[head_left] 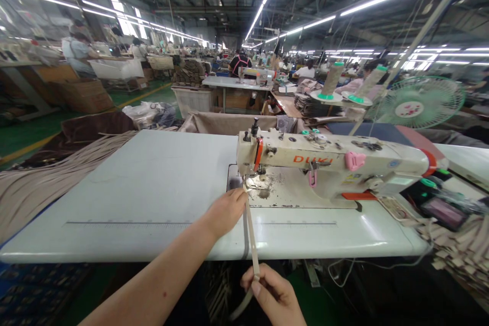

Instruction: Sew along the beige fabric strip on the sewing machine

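Observation:
A narrow beige fabric strip (251, 234) runs from the needle area of the sewing machine (290, 155) down over the table's front edge. Close to the presser foot, my left hand (229, 209) has its fingers closed on the strip. My right hand (273, 290) pinches the same strip lower down, just in front of the table edge, between thumb and fingers. Below that hand the loose end of the strip curves away to the left. Between the two hands the strip looks taut. My left fingertips partly hide the strip where it meets the machine.
The pale sewing table (153, 178) carries a printed ruler line (130, 223). Many long strips (57, 168) hang over its left side, and bundled strips (466, 244) lie at the right. A green fan (416, 104) and thread cones (331, 80) stand behind the machine. Other people work farther back.

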{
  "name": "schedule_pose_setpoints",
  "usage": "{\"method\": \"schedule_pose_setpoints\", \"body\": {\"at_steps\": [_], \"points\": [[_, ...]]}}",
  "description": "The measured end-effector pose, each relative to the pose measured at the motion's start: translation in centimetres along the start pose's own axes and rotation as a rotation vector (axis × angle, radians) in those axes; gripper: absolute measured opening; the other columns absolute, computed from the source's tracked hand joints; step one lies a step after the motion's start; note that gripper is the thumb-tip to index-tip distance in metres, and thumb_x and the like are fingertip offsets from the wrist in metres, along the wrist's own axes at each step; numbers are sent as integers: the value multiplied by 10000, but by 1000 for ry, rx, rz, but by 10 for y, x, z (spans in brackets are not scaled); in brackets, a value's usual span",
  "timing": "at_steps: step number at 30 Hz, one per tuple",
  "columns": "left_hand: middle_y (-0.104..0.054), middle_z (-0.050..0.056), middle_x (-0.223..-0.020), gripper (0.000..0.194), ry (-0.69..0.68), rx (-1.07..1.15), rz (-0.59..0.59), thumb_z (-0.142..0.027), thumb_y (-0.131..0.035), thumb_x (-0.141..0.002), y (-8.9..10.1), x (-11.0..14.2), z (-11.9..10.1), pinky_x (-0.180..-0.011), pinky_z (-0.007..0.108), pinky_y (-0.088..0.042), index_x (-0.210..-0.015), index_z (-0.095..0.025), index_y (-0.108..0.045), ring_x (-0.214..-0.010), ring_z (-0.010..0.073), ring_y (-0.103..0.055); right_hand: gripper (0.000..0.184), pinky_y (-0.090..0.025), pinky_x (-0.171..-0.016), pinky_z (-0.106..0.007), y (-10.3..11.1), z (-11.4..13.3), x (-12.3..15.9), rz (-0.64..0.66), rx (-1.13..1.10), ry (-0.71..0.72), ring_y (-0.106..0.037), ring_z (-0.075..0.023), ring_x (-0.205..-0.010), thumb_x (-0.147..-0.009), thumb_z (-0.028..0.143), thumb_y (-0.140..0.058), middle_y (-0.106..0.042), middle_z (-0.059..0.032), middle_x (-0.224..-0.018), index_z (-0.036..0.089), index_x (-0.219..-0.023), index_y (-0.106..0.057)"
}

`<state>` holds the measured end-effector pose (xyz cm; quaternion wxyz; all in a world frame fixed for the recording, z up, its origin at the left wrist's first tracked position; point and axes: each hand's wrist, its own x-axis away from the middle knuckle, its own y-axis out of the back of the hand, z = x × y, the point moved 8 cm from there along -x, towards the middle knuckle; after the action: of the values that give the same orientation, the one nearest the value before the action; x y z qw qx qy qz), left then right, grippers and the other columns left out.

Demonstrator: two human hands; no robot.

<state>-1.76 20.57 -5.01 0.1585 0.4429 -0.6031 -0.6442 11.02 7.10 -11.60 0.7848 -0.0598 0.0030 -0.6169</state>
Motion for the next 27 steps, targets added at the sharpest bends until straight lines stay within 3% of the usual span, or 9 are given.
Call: {"method": "schedule_pose_setpoints", "body": {"at_steps": [4,10,18,27], "points": [[-640,110,-1213,149,-4,-3,0,-97,-503,-979,1,0,-1,-1073,396,-536,-1077,-172,-587,-1169,246,-638,449,-497,-702,-327,-3,-6,3,-3,-91,-119,-647,-209,-680,-874,626,-721,-744,-68,-704,190,-941,-804],[-643,108,-1211,145,-14,-17,-1,-116,-496,-993,0,1,0,-1056,404,-551,-1085,-172,-592,-1169,253,-637,431,-486,-713,-302,-9,17,8,17,-31,-89,-632,-192,-690,-909,590,-700,-727,-57,-693,187,-805,-812],[-638,111,-1188,134,0,3,8,-126,-493,-1007,-4,2,3,-1021,410,-574,-1094,-161,-589,-1148,256,-640,509,-470,-627,-285,-7,4,5,68,7,-39,-616,-182,-622,-941,617,-629,-683,-55,-646,175,-756,-801],[-644,114,-1148,138,-28,-15,28,-125,-483,-1016,-9,2,3,-1019,427,-577,-1096,-143,-594,-1171,268,-624,487,-492,-652,-293,-5,3,4,69,22,-13,-637,-192,-655,-966,576,-613,-690,-58,-671,176,-759,-797]]}}
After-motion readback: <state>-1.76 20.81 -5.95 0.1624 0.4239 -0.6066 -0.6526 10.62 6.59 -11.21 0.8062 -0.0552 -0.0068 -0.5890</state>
